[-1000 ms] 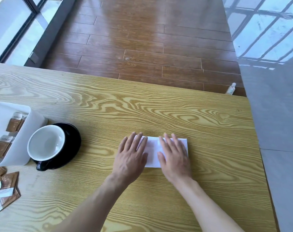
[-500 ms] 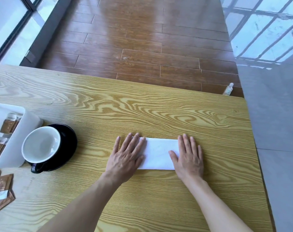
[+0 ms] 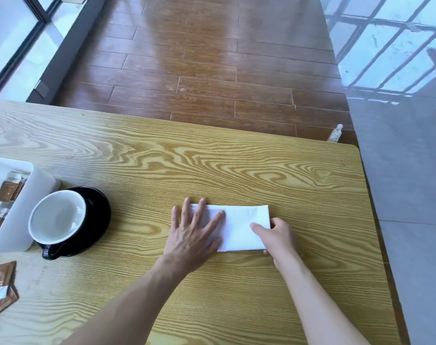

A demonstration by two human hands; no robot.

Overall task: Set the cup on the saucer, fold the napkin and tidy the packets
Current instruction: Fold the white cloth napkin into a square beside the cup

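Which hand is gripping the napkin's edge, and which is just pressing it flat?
The right hand pinches the napkin at its right end. The left hand lies flat, fingers spread, on its left half.

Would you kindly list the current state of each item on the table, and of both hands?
Cup: upright, empty, on the saucer.
Saucer: flat on the table, under the cup.
Napkin: folded into a strip, flat.
Left hand: flat, pressing the napkin's left end.
Right hand: pinching the napkin's right end.
White container: open, packets inside.
Loose packets: outside the container, untidied.
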